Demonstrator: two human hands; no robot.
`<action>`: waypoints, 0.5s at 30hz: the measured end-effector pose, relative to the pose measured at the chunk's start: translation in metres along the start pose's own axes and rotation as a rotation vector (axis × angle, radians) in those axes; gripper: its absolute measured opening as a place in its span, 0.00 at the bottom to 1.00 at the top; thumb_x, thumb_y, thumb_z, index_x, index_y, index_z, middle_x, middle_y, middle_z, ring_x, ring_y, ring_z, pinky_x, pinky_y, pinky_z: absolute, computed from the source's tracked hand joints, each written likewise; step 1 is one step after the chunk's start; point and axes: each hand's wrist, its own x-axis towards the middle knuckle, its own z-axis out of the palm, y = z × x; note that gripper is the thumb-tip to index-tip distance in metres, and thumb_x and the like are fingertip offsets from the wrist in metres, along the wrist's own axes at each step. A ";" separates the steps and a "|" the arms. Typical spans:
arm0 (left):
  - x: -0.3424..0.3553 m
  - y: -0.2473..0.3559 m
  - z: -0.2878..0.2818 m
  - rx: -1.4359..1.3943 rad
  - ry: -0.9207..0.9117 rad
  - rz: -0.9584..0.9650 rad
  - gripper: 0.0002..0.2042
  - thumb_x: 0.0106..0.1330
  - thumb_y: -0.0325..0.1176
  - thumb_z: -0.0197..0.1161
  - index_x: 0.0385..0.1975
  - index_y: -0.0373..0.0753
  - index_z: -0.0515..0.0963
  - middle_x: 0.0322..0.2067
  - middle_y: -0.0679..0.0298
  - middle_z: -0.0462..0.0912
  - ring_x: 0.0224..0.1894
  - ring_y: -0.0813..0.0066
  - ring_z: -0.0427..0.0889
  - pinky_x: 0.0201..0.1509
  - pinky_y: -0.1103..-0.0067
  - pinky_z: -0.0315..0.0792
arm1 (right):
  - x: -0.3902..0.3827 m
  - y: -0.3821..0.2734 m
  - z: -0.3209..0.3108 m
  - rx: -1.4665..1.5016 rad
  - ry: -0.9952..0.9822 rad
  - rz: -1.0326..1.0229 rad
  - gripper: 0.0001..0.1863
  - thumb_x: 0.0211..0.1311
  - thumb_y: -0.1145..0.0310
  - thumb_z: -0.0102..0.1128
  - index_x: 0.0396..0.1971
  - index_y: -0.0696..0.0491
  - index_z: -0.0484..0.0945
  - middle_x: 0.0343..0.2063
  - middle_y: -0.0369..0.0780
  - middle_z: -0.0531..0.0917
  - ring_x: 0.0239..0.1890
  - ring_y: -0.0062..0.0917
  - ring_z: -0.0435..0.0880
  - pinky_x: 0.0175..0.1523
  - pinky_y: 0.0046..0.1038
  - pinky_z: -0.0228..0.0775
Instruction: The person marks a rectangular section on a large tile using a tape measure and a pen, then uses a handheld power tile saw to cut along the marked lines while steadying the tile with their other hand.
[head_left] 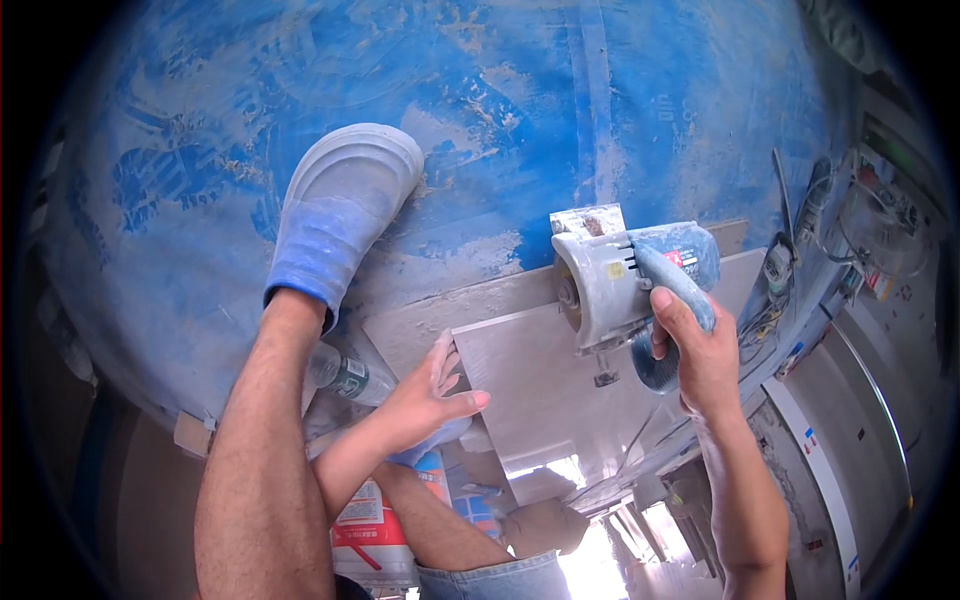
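My right hand is wrapped round the handle of a dusty handheld tile cutter, a blue-and-grey power tool with a rounded guard. The cutter rests over the far part of a glossy pale tile. Along the tile's left edge lies my left hand, fingers stretched out and thumb apart. Its fingertips are at the tile's left corner; whether they press on it I cannot tell. The blade is mostly hidden by the guard. Beneath the tile's far edge shows a dusty board or second tile.
A dusty blue sheet covers the floor ahead. My booted foot stands left of the tile. Close to my left hand lie a clear plastic bottle and a red-and-white bag. Cables and assorted items lie at the right.
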 end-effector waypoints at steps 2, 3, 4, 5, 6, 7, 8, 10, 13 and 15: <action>0.002 0.000 0.000 -0.001 -0.002 -0.004 0.56 0.59 0.39 0.72 0.72 0.25 0.32 0.74 0.42 0.43 0.77 0.54 0.43 0.78 0.64 0.44 | 0.002 0.000 -0.001 -0.004 -0.001 0.003 0.19 0.63 0.53 0.69 0.31 0.57 0.80 0.20 0.31 0.76 0.21 0.13 0.72 0.27 0.18 0.62; 0.003 0.000 0.000 -0.001 -0.007 0.001 0.56 0.59 0.39 0.72 0.72 0.25 0.32 0.74 0.42 0.43 0.77 0.54 0.43 0.78 0.64 0.44 | 0.002 -0.001 -0.001 -0.006 -0.002 0.001 0.19 0.63 0.53 0.69 0.31 0.57 0.80 0.20 0.31 0.76 0.21 0.13 0.72 0.27 0.18 0.62; 0.003 -0.002 -0.001 -0.002 -0.010 0.006 0.56 0.59 0.38 0.72 0.73 0.25 0.32 0.74 0.42 0.43 0.77 0.54 0.43 0.78 0.64 0.44 | 0.002 0.000 0.000 -0.010 -0.003 -0.001 0.19 0.63 0.53 0.69 0.31 0.57 0.80 0.20 0.31 0.76 0.21 0.13 0.72 0.27 0.18 0.61; 0.003 -0.003 -0.001 -0.003 -0.008 0.004 0.56 0.59 0.38 0.72 0.73 0.25 0.32 0.74 0.42 0.43 0.77 0.54 0.43 0.78 0.64 0.44 | 0.002 0.000 0.000 -0.010 -0.006 0.001 0.19 0.63 0.53 0.69 0.31 0.57 0.80 0.20 0.31 0.76 0.21 0.13 0.72 0.27 0.18 0.61; 0.004 -0.003 -0.002 -0.002 -0.016 0.002 0.56 0.58 0.38 0.72 0.72 0.25 0.32 0.74 0.42 0.43 0.77 0.54 0.43 0.78 0.64 0.43 | 0.002 0.000 0.001 -0.015 -0.002 0.005 0.19 0.63 0.53 0.69 0.31 0.57 0.80 0.20 0.31 0.76 0.21 0.13 0.71 0.27 0.18 0.61; 0.005 -0.003 -0.002 -0.001 -0.021 0.002 0.56 0.58 0.38 0.72 0.72 0.25 0.32 0.74 0.42 0.43 0.78 0.54 0.43 0.78 0.64 0.43 | 0.003 0.001 0.001 -0.020 0.003 0.008 0.19 0.63 0.53 0.69 0.31 0.57 0.80 0.20 0.31 0.76 0.21 0.13 0.71 0.26 0.18 0.61; 0.005 -0.003 -0.002 0.000 -0.024 0.001 0.56 0.58 0.38 0.72 0.72 0.25 0.32 0.74 0.42 0.43 0.78 0.54 0.43 0.78 0.63 0.43 | 0.003 0.001 0.002 -0.019 0.001 0.008 0.19 0.63 0.53 0.69 0.31 0.57 0.80 0.20 0.31 0.76 0.21 0.13 0.71 0.26 0.18 0.61; 0.004 -0.002 -0.001 -0.002 -0.025 -0.002 0.56 0.58 0.38 0.72 0.72 0.25 0.32 0.74 0.42 0.43 0.78 0.54 0.42 0.78 0.64 0.42 | 0.003 0.000 0.003 -0.031 0.007 0.016 0.20 0.62 0.53 0.69 0.31 0.57 0.80 0.20 0.31 0.76 0.21 0.13 0.71 0.26 0.18 0.61; 0.004 -0.002 -0.001 -0.014 -0.024 -0.016 0.57 0.58 0.38 0.73 0.72 0.25 0.31 0.74 0.41 0.43 0.78 0.53 0.41 0.78 0.64 0.41 | 0.003 0.001 0.003 -0.023 0.001 0.003 0.20 0.62 0.52 0.69 0.30 0.57 0.79 0.20 0.31 0.76 0.21 0.13 0.71 0.26 0.17 0.61; 0.003 0.001 0.000 -0.010 -0.025 -0.025 0.57 0.58 0.38 0.73 0.72 0.25 0.31 0.74 0.41 0.42 0.78 0.53 0.41 0.78 0.65 0.41 | 0.002 0.001 0.003 -0.040 0.008 0.003 0.20 0.62 0.52 0.69 0.30 0.57 0.79 0.20 0.31 0.76 0.21 0.13 0.71 0.26 0.17 0.61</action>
